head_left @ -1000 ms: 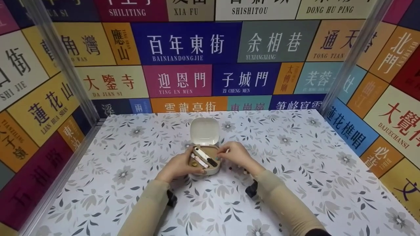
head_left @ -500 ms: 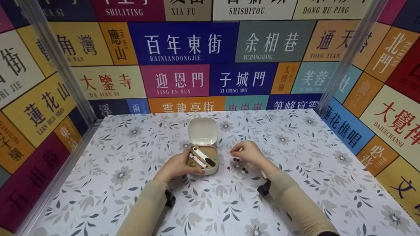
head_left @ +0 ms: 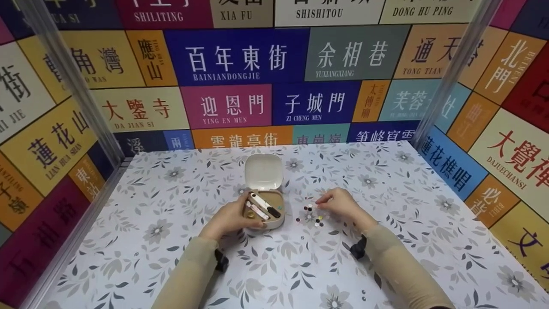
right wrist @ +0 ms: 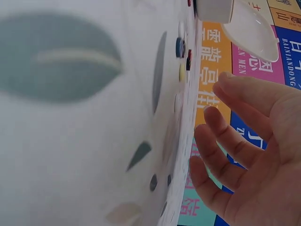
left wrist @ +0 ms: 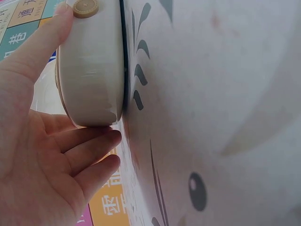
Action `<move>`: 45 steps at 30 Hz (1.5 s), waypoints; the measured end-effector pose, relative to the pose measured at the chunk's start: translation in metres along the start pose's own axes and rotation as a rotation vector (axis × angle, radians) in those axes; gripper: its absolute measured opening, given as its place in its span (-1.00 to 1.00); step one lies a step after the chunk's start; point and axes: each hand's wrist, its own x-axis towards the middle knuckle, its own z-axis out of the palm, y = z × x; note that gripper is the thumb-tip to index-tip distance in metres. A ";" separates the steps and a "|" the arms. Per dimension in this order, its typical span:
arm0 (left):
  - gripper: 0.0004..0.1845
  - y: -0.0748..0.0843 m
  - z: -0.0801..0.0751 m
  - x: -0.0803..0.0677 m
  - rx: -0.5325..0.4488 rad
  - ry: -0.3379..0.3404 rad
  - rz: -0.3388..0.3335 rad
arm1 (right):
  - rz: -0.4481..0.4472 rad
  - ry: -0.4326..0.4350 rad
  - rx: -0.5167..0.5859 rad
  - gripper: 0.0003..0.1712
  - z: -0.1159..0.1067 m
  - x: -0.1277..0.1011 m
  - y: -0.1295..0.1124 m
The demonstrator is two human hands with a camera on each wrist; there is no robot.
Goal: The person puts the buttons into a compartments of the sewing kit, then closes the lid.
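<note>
My left hand (head_left: 226,219) grips a small cream case (head_left: 275,224) by its left side, thumb along the front beside a round tan clasp (left wrist: 86,8). The case's lid (head_left: 263,171) stands raised at the back. Inside lie a slim white tool with a dark end (head_left: 260,200), a pale pinkish strip (head_left: 258,212), a gold round piece (head_left: 251,213) and a tiny teal piece (head_left: 280,207). To the right, my right hand (head_left: 344,209) hovers beside several small scattered buttons (head_left: 318,224), its fingers loosely bent and nothing visible between them in the right wrist view.
A white tablecloth (head_left: 180,262) with grey flowers and leaves covers the table. Panels with coloured street-name signs (head_left: 236,56) stand behind and at both sides, joined by clear corner strips (head_left: 446,81).
My right hand has moved from the case's right edge out to the right, uncovering the buttons. The left hand keeps its hold on the case.
</note>
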 end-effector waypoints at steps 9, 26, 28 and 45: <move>0.36 -0.001 -0.001 0.000 -0.005 -0.002 -0.018 | 0.028 -0.056 -0.066 -0.83 -0.006 -0.003 0.009; 0.35 0.001 0.000 0.000 0.020 0.016 -0.011 | 0.144 -0.064 -0.266 -0.82 -0.006 -0.008 -0.004; 0.36 0.001 0.000 0.000 0.007 0.012 -0.015 | 0.151 -0.068 -0.274 -0.82 -0.005 -0.008 -0.004; 0.38 0.002 0.000 -0.003 -0.030 0.010 -0.039 | 0.098 -0.037 -0.390 -0.89 -0.001 -0.008 -0.006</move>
